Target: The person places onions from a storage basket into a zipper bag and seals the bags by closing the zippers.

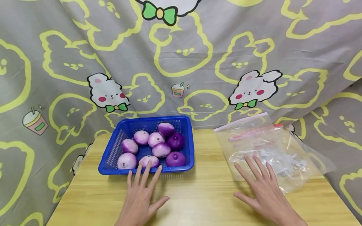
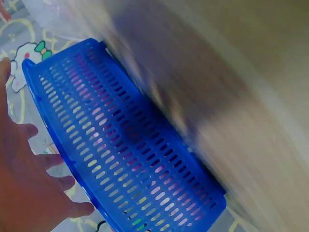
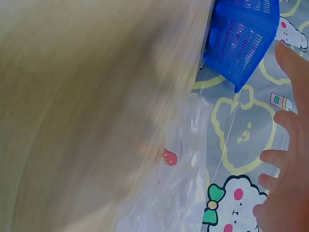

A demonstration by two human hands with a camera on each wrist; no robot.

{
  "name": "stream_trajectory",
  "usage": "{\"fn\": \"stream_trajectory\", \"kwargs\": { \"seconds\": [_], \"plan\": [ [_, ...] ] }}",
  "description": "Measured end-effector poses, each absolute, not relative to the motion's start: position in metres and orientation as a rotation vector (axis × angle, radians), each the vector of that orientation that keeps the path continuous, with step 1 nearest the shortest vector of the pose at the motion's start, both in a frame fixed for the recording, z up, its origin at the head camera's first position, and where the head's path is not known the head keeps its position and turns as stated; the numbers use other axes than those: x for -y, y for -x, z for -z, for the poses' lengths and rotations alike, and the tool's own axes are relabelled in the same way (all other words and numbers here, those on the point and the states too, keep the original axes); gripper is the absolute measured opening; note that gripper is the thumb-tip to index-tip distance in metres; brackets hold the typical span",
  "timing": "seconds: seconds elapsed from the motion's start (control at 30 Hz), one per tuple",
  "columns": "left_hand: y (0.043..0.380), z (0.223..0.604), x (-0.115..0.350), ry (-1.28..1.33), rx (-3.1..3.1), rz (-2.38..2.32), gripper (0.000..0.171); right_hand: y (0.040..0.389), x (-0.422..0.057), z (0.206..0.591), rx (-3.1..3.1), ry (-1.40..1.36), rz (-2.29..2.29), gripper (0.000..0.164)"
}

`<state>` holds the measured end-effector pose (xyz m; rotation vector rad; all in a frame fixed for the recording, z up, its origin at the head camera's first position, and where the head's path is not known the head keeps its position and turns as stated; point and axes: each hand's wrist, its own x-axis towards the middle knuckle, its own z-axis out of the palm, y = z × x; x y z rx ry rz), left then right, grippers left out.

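A blue plastic basket (image 1: 113, 172) with slotted sides stands on the left part of the table. Inside lie several purple onions (image 1: 161, 150), some pale and some dark. My left hand (image 1: 142, 194) is spread with straight fingers just before the basket's front rim, holding nothing; in the left wrist view its fingertips (image 2: 79, 209) are close to the rim, and I cannot tell if they touch. On the right, clear zip bags (image 1: 249, 142) lie overlapping. My right hand (image 1: 261, 188), fingers spread and holding nothing, is over their near edge; contact is unclear.
The light wooden table (image 1: 198, 194) carries the basket and bags. A grey curtain (image 1: 198, 84) with yellow outlines and white rabbits hangs behind the table and down both sides. The bags reach to the table's right edge.
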<state>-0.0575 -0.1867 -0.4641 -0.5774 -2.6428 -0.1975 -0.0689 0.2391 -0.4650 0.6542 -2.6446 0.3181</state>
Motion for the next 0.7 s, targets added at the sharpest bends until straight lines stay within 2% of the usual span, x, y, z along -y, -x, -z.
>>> {"fn": "stream_trajectory", "kwargs": {
  "seconds": [0.27,0.47,0.57,0.7],
  "plan": [
    [0.056,0.465,0.193,0.581,2.636,0.220,0.087,0.086,-0.252,0.474,2.618,-0.555,-0.274,0.086],
    [0.055,0.464,0.192,0.575,2.628,0.261,0.079,0.103,-0.259,0.486,2.599,-0.590,-0.242,0.084],
    [0.055,0.458,0.187,0.578,2.588,0.311,0.071,0.109,-0.258,0.490,2.573,-0.616,-0.244,0.073],
    [0.053,0.444,0.172,0.644,2.513,0.467,0.058,0.113,-0.252,0.488,2.501,-0.616,-0.267,0.049]
  ]
}}
